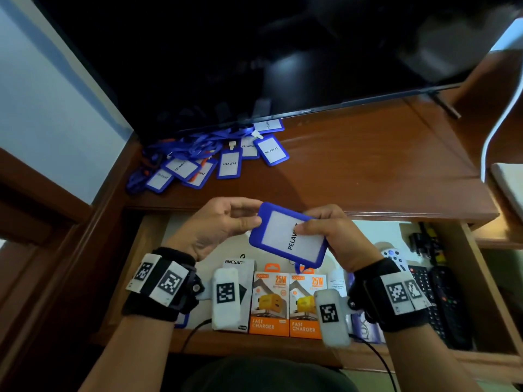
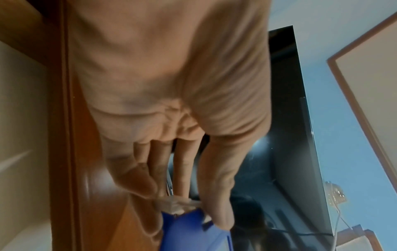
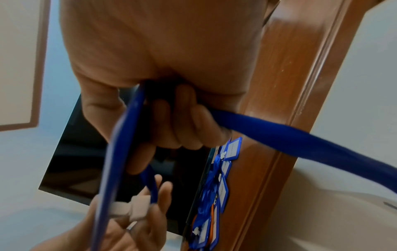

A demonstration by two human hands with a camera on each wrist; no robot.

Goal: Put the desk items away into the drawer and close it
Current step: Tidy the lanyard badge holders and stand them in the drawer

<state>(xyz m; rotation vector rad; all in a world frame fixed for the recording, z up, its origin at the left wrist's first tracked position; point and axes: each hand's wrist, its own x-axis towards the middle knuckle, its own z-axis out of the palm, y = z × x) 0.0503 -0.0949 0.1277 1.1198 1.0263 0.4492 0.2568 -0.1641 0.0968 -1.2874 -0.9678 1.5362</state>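
Observation:
A blue badge holder with a white "PELAWAT" card hangs tilted over the open drawer. My left hand pinches its upper left corner, where the white clip sits on the blue holder. My right hand grips its right side, thumb on the card. In the right wrist view the right hand's fingers curl round the blue lanyard strap behind the holder's edge. A pile of similar badges and lanyards lies on the desk at the back left.
The drawer holds two orange charger boxes, a white ONESAM box and black remote controls at the right. A dark TV screen stands at the back of the wooden desk top. A white board leans at the far right.

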